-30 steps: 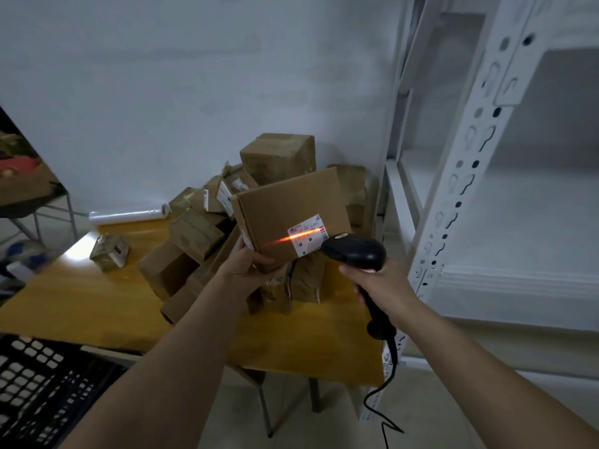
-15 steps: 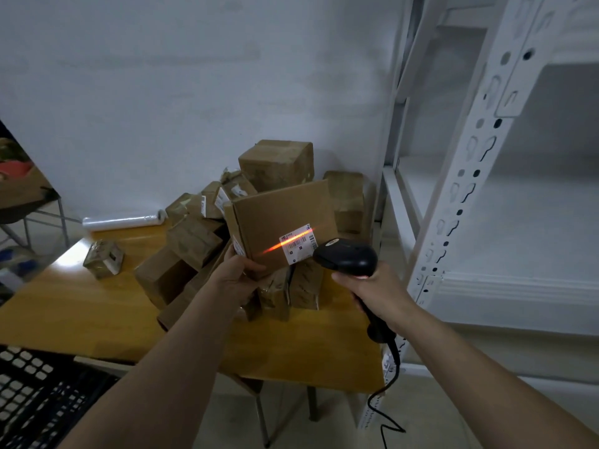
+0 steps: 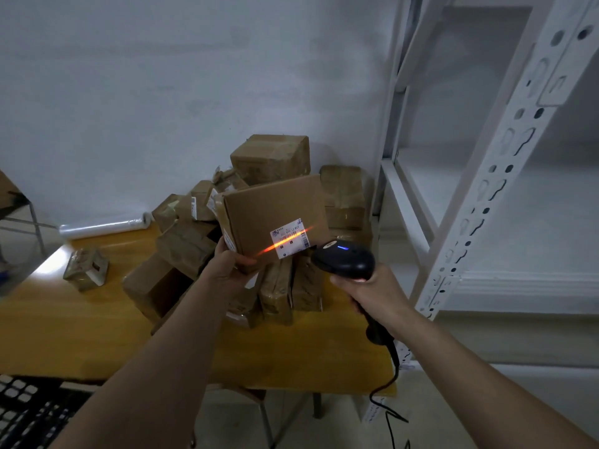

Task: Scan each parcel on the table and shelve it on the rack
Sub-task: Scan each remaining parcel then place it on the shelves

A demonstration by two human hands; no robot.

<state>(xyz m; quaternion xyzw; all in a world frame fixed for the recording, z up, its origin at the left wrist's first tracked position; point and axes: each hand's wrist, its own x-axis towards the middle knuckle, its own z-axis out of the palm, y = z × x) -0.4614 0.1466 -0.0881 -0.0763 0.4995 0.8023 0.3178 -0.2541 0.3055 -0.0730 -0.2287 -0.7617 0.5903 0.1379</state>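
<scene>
My left hand (image 3: 225, 267) grips the lower left corner of a flat brown cardboard parcel (image 3: 272, 209), held up above the pile with its white barcode label (image 3: 289, 238) facing me. An orange scan line crosses that label. My right hand (image 3: 372, 291) holds a black corded barcode scanner (image 3: 345, 259) just right of the label, and a blue light glows on its head. A pile of several brown parcels (image 3: 269, 157) lies behind and below on the wooden table (image 3: 64, 319). The white metal rack (image 3: 486, 189) stands at the right.
A small taped parcel (image 3: 86, 270) sits apart at the table's left. A roll of clear film (image 3: 103, 225) lies at the table's back edge. A black crate (image 3: 29, 413) is at the lower left. The scanner cable (image 3: 385, 400) hangs past the table's right front corner.
The parcel and scanner have stayed together while the scan line shifted slightly across the label. A blue light now shows on the scanner head.
</scene>
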